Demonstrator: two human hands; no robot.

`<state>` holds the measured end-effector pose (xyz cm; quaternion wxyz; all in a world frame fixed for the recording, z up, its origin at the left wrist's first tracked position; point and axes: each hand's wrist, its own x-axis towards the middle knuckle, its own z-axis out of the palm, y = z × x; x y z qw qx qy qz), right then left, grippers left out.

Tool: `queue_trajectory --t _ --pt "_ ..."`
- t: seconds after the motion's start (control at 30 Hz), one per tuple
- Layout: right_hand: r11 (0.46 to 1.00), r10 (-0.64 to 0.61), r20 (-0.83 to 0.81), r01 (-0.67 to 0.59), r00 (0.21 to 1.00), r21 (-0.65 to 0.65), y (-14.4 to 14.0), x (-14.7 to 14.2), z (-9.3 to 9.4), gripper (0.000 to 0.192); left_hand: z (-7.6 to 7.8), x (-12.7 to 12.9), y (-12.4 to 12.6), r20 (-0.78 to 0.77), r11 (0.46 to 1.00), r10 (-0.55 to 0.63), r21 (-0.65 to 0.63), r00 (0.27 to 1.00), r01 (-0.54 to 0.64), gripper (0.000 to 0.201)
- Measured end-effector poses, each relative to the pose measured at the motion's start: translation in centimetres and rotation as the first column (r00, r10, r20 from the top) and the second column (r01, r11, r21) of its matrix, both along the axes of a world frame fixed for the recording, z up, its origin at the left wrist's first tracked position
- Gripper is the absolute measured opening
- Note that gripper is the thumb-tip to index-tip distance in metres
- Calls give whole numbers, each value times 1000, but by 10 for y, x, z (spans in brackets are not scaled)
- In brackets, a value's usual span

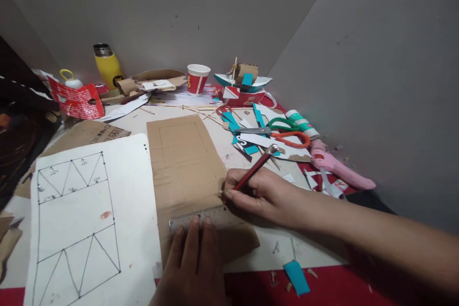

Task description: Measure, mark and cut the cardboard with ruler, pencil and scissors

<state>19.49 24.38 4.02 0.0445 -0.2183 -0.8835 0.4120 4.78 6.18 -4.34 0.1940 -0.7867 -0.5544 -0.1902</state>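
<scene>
Everywhere craft clutter on table (251,248), grey walls (376,57).

A red pencil (255,170), tilted, has its tip at the cardboard's (186,167) right edge. The brown cardboard lies flat mid-table with faint ruled lines. A metal ruler (197,217) lies across its near end, slightly slanted.

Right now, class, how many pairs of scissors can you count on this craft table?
2. The green-handled scissors and the orange-handled scissors lie together among paper scraps, right of the cardboard sheet, beyond the right hand. A small red handle near the cup may be a third pair.
</scene>
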Motion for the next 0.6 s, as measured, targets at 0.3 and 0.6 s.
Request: queue_trajectory --t 0.3,0.6 --pt "995 -96 8 96 995 14 -2 8 -1 26 0 0 -1 -1 1000 3 -4 1000 -3 42" --pt "994 -94 6 93 996 65 -4 9 1 26 1 -1 -1 0 1000 -8 -18 1000 8 44"
